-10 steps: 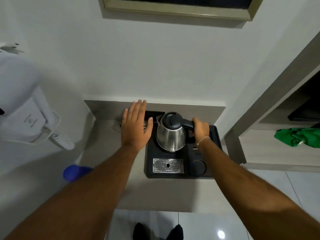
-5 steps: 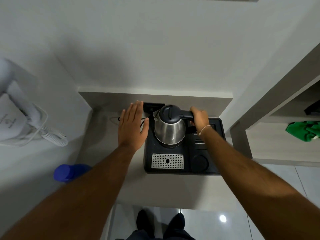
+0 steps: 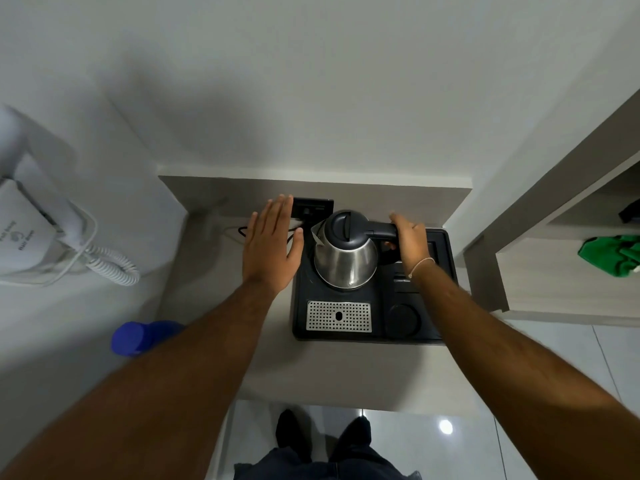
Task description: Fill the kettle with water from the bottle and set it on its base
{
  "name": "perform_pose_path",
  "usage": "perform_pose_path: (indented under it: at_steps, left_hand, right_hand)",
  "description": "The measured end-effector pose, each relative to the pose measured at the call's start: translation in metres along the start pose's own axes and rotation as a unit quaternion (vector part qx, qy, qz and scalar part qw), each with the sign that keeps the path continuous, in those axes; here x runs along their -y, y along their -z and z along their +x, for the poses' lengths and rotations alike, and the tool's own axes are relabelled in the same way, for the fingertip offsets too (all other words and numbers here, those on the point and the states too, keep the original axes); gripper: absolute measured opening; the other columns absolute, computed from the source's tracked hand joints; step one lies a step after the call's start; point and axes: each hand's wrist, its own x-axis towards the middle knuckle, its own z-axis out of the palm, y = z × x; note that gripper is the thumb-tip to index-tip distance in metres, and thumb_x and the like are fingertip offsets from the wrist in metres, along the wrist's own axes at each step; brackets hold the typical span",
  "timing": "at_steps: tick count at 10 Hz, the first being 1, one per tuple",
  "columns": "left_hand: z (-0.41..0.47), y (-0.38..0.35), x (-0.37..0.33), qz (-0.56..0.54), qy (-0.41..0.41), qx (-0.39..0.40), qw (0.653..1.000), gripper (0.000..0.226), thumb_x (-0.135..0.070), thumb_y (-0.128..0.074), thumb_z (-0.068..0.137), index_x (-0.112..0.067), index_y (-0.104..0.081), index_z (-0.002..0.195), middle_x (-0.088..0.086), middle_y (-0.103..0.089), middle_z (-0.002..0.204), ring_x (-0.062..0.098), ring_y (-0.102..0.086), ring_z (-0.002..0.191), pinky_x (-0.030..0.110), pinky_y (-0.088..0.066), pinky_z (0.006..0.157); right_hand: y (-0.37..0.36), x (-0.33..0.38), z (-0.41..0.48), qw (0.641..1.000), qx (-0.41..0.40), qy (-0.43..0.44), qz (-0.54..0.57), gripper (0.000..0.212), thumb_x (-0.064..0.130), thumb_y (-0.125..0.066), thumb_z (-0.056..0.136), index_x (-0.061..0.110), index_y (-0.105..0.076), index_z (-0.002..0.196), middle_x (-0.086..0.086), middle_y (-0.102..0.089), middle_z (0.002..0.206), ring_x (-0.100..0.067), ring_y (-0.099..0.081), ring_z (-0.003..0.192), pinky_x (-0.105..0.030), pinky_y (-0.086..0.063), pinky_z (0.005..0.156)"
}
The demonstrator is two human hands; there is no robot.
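A steel kettle (image 3: 346,261) with a black lid, which is down, stands upright on the back part of a black tray (image 3: 446,271). My right hand (image 3: 410,242) is closed around the kettle's black handle. My left hand (image 3: 272,252) hovers flat and open just left of the kettle, fingers pointing at the wall, holding nothing. A bottle with a blue cap (image 3: 130,339) lies low at the left, partly hidden behind my left forearm. Whether the kettle rests on its base I cannot tell.
The tray has a perforated metal grate (image 3: 338,316) and a round black recess (image 3: 403,319) at the front. A black socket plate (image 3: 313,209) with a cord sits behind. A white wall hair dryer (image 3: 31,233) hangs left. A green cloth (image 3: 611,254) lies on the right shelf.
The view has tilted down and shifted slightly. Both hands keep their places, the right on the handle, the left flat beside the kettle. The kettle has not visibly moved.
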Motion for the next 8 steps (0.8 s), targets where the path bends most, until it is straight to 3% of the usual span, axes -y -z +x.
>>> perform_pose_path:
  at_steps: [1, 2, 4, 5, 6, 7, 8]
  left_hand:
    - [-0.001, -0.002, -0.002, 0.001, -0.006, 0.004, 1.0, 0.072, -0.047, -0.025, 0.107, -0.019, -0.021, 0.173, 0.003, -0.026, 0.18, 0.021, -0.018, 0.169, 0.044, -0.007, 0.138]
    - [0.0, -0.003, -0.004, -0.003, -0.013, 0.006, 1.0, 0.07, -0.045, -0.029, 0.108, -0.019, -0.021, 0.172, 0.003, -0.027, 0.179, 0.021, -0.018, 0.169, 0.045, -0.008, 0.138]
    - [0.004, -0.002, -0.012, 0.0, -0.023, 0.007, 1.0, 0.066, -0.038, -0.04, 0.111, -0.019, -0.023, 0.172, 0.003, -0.028, 0.179, 0.021, -0.018, 0.169, 0.046, -0.009, 0.138]
    - [0.006, 0.0, -0.015, 0.0, -0.022, 0.01, 1.0, 0.067, -0.038, -0.04, 0.111, -0.02, -0.021, 0.172, 0.003, -0.025, 0.18, 0.021, -0.016, 0.169, 0.046, -0.008, 0.139]
    - [0.005, 0.002, -0.017, 0.012, -0.028, -0.002, 1.0, 0.067, -0.039, -0.04, 0.111, -0.018, -0.022, 0.172, 0.003, -0.026, 0.18, 0.021, -0.017, 0.169, 0.047, -0.008, 0.138]
    - [0.006, 0.02, -0.025, 0.012, -0.047, -0.031, 0.998, 0.067, -0.039, -0.041, 0.111, -0.016, -0.025, 0.172, 0.005, -0.029, 0.179, 0.023, -0.02, 0.168, 0.048, -0.01, 0.138]
    - [0.015, 0.039, -0.034, 0.018, -0.063, -0.063, 0.996, 0.068, -0.043, -0.038, 0.111, -0.018, -0.022, 0.172, 0.003, -0.024, 0.181, 0.023, -0.016, 0.169, 0.048, -0.009, 0.138]
  right_hand:
    - [0.003, -0.003, -0.008, 1.0, 0.007, 0.021, -0.019, 0.049, 0.046, -0.066, 0.1, 0.015, -0.055, 0.064, -0.012, -0.053, 0.067, -0.023, -0.053, 0.06, -0.032, -0.048, 0.066]
    - [0.004, -0.003, -0.015, 0.998, -0.003, 0.027, -0.053, 0.057, 0.051, -0.07, 0.096, 0.025, -0.043, 0.054, -0.001, -0.045, 0.056, -0.016, -0.044, 0.052, -0.029, -0.044, 0.06]
    - [0.004, 0.006, -0.018, 0.982, -0.011, 0.094, -0.164, 0.058, 0.056, -0.069, 0.092, 0.012, -0.048, 0.059, -0.009, -0.037, 0.059, -0.018, -0.035, 0.056, -0.033, -0.033, 0.06]
    - [0.005, 0.009, -0.021, 0.968, -0.02, 0.095, -0.231, 0.058, 0.063, -0.059, 0.093, 0.022, -0.047, 0.055, 0.001, -0.038, 0.054, -0.017, -0.037, 0.055, -0.034, -0.035, 0.06]
    - [0.004, 0.013, -0.024, 0.937, -0.025, 0.118, -0.327, 0.056, 0.064, -0.048, 0.098, 0.023, -0.051, 0.059, 0.004, -0.053, 0.056, -0.024, -0.054, 0.061, -0.037, -0.044, 0.065]
    - [0.002, 0.034, -0.035, 0.883, -0.021, 0.173, -0.435, 0.043, 0.057, -0.046, 0.104, 0.023, -0.064, 0.084, -0.007, -0.073, 0.083, -0.037, -0.069, 0.087, -0.044, -0.053, 0.084]
    - [0.0, 0.056, -0.04, 0.851, -0.036, 0.235, -0.469, 0.041, 0.057, -0.047, 0.104, 0.027, -0.064, 0.125, -0.005, -0.075, 0.123, -0.034, -0.067, 0.117, -0.057, -0.032, 0.117]
